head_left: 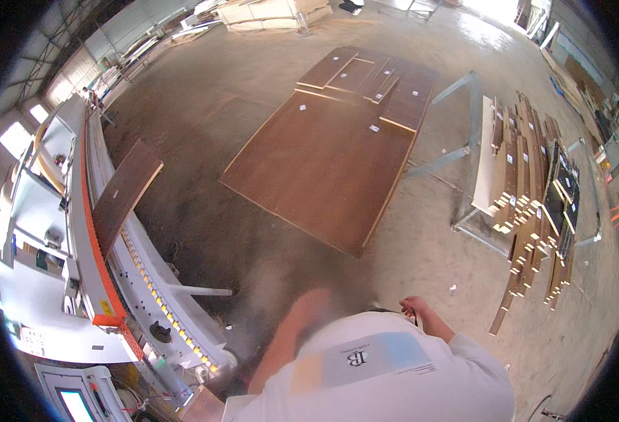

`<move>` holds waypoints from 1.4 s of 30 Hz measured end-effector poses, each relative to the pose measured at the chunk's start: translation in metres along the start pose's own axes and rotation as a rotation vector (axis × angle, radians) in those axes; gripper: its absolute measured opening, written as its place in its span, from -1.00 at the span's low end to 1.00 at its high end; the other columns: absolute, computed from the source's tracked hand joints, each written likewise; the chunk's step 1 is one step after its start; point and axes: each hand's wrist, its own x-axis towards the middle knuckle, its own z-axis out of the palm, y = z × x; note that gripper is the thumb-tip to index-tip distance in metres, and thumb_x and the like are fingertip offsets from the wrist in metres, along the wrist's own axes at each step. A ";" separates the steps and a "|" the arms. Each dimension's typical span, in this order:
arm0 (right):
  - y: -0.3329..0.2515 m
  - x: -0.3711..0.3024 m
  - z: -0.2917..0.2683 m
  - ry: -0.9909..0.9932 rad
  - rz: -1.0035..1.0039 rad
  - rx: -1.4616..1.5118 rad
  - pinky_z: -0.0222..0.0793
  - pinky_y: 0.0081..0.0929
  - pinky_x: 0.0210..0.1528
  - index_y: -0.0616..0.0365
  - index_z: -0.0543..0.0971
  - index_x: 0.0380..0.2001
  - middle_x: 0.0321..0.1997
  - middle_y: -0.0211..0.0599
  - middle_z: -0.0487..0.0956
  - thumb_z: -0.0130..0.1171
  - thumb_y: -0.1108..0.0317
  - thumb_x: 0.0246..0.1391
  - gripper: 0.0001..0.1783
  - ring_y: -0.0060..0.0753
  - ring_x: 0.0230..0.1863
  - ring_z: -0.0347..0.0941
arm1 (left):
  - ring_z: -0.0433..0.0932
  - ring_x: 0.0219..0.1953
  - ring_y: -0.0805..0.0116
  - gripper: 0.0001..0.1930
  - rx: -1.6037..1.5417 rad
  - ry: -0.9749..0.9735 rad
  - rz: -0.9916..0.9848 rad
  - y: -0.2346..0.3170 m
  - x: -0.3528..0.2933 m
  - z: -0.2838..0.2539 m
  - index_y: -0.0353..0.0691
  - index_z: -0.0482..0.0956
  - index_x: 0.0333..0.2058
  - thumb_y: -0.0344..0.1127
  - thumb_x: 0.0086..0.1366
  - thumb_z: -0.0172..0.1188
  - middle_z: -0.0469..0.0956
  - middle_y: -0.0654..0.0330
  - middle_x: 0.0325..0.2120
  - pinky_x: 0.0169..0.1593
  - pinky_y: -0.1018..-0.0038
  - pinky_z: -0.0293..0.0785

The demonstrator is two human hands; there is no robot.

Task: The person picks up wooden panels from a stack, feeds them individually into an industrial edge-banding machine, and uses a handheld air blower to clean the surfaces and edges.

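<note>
My right hand (413, 307) is closed in front of the white T-shirt (366, 359), by its front hem. A thin dark cord-like strip (416, 320) hangs from its fingers, and more dark material shows beside it at the hem. My left forearm (293, 337) reaches forward along the left side of the shirt. Its far end is a hazy blur, so my left fingers and anything in them cannot be made out. Neither hand touches the boards ahead.
A stack of brown panels (316, 162) lies ahead on the concrete floor. To the left runs a long machine with an orange edge (116, 299), a brown board (123, 193) on its roller rail. Narrow strips (527, 169) rest on a metal rack at right.
</note>
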 end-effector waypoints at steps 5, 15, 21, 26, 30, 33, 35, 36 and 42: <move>-0.017 0.018 -0.103 0.074 -0.150 -0.018 0.26 -0.48 -0.68 0.13 0.56 -0.31 -0.49 -0.26 0.56 0.21 0.16 0.22 -0.76 -0.47 -0.66 0.36 | 0.67 -0.10 0.28 -0.68 0.136 -0.019 -0.166 0.060 0.051 0.002 -0.22 0.60 0.04 -0.17 0.42 0.18 0.70 0.14 -0.12 0.01 0.32 0.57; -0.147 0.044 -0.130 0.107 -0.077 -0.199 0.50 -0.44 -0.41 0.14 0.66 -0.11 -0.33 -0.33 0.70 0.21 0.03 0.26 -0.61 -0.47 -0.44 0.56 | 0.66 -0.16 -0.05 -0.72 -0.177 -0.147 -0.560 -0.093 0.169 0.061 -0.12 0.65 -0.18 -0.08 0.40 0.09 0.69 0.00 -0.26 -0.09 0.11 0.54; -0.225 0.059 -0.220 -0.019 -0.291 -0.476 0.51 -0.46 -0.39 0.15 0.66 -0.18 -0.38 -0.32 0.69 0.24 0.01 0.26 -0.61 -0.50 -0.44 0.56 | 0.64 -0.10 0.12 -0.82 -0.002 -0.328 -0.310 -0.159 0.285 0.073 -0.10 0.66 -0.25 -0.18 0.31 0.15 0.67 0.17 -0.20 -0.10 0.21 0.58; -0.308 0.139 -0.280 0.150 -0.337 -0.358 0.48 -0.51 -0.41 0.17 0.65 -0.24 -0.42 -0.33 0.68 0.20 0.05 0.26 -0.63 -0.53 -0.46 0.54 | 0.59 -0.05 0.34 -0.79 0.151 -0.192 0.006 -0.105 0.407 0.055 -0.12 0.57 -0.03 -0.39 0.40 0.07 0.60 0.22 -0.11 -0.07 0.40 0.56; -0.433 0.175 -0.276 0.219 -0.222 -0.139 0.45 -0.52 -0.43 0.17 0.65 -0.30 -0.43 -0.34 0.67 0.17 0.07 0.25 -0.65 -0.53 -0.45 0.54 | 0.61 0.01 0.26 -0.74 -0.315 -0.118 -0.347 -0.060 0.492 0.062 -0.15 0.56 0.04 -0.29 0.50 -0.03 0.63 0.14 -0.08 -0.04 0.33 0.56; -0.497 0.223 -0.286 0.212 -0.188 -0.056 0.47 -0.50 -0.36 0.19 0.65 -0.34 -0.43 -0.33 0.68 0.17 0.04 0.24 -0.61 -0.51 -0.41 0.56 | 0.60 0.03 0.12 -0.69 -0.080 -0.156 -0.388 0.011 0.537 0.042 -0.21 0.56 0.03 -0.18 0.49 -0.02 0.63 0.04 -0.05 0.03 0.21 0.53; -0.535 0.270 -0.305 0.187 -0.185 -0.154 0.50 -0.39 -0.20 0.18 0.65 -0.21 -0.30 -0.24 0.69 0.13 -0.03 0.28 -0.56 -0.39 -0.29 0.61 | 0.59 0.04 0.03 -0.64 0.030 -0.188 -0.397 0.053 0.554 0.033 -0.24 0.56 0.03 -0.11 0.48 -0.01 0.63 -0.03 -0.03 0.08 0.14 0.50; -0.555 0.301 -0.319 0.171 -0.189 -0.204 0.51 -0.34 -0.13 0.17 0.66 -0.15 -0.23 -0.20 0.70 0.10 -0.06 0.30 -0.53 -0.33 -0.23 0.63 | 0.59 0.04 -0.01 -0.62 0.104 -0.182 -0.391 0.059 0.566 0.037 -0.26 0.56 0.02 -0.09 0.48 -0.01 0.63 -0.06 -0.03 0.10 0.11 0.49; -0.623 0.502 -0.418 0.524 -0.490 -0.474 0.46 -0.07 0.06 0.33 0.63 -0.17 -0.13 0.06 0.68 0.09 -0.12 0.28 -0.40 0.04 0.00 0.61 | 0.53 0.15 0.00 -0.61 0.279 -0.638 -0.399 0.069 0.620 0.046 -0.21 0.59 0.04 -0.10 0.47 -0.04 0.56 0.01 0.12 0.20 0.13 0.47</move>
